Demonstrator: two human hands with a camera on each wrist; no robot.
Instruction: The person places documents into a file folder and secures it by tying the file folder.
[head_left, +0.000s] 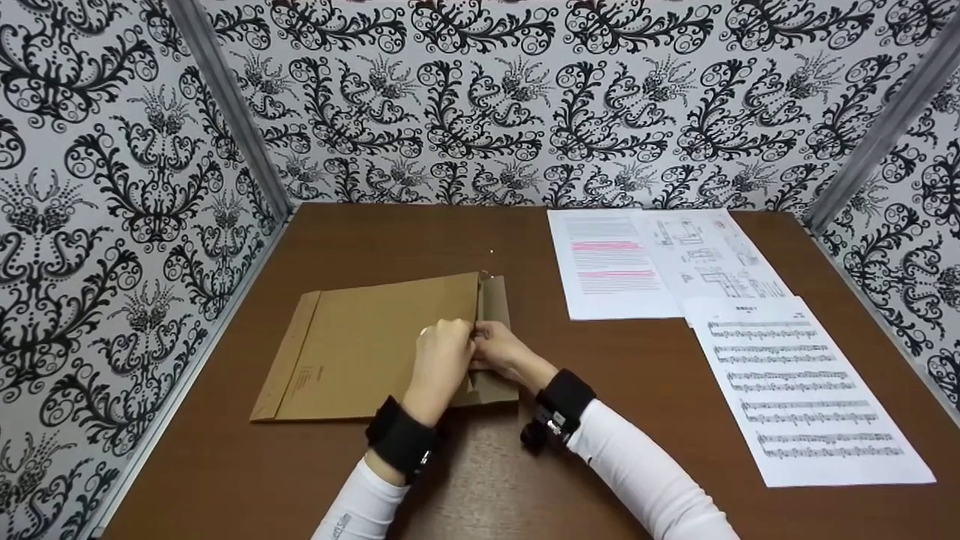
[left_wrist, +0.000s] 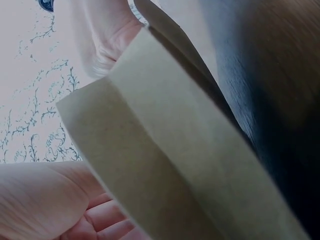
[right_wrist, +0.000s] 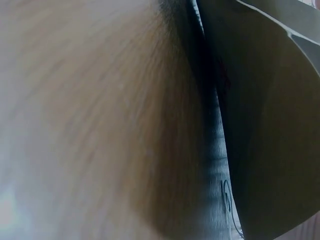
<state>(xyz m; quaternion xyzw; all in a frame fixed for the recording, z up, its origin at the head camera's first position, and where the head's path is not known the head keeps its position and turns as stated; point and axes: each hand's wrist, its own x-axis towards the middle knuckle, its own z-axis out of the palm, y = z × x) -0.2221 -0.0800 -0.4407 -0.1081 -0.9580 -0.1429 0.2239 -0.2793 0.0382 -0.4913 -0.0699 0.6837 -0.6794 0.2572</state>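
A large brown paper envelope (head_left: 367, 337) lies on the brown table, its flap side (head_left: 496, 304) to the right and raised at the mouth. At that edge my left hand (head_left: 444, 352) grips the envelope with curled fingers. My right hand (head_left: 504, 351) meets it there from the right and pinches the envelope's edge; its fingertips are partly hidden. In the left wrist view, the folded brown paper (left_wrist: 165, 145) crosses in front, with curled fingers (left_wrist: 107, 220) behind it. The right wrist view shows a curved brown sheet (right_wrist: 270, 130) close up.
Two printed sheets lie at the back right, one with pink-highlighted text (head_left: 615, 266) and one with line drawings (head_left: 709, 251). A sheet of music (head_left: 810, 390) overlaps them nearer the front. Patterned walls (head_left: 480, 97) enclose the brown table (head_left: 600, 360) at the back and sides.
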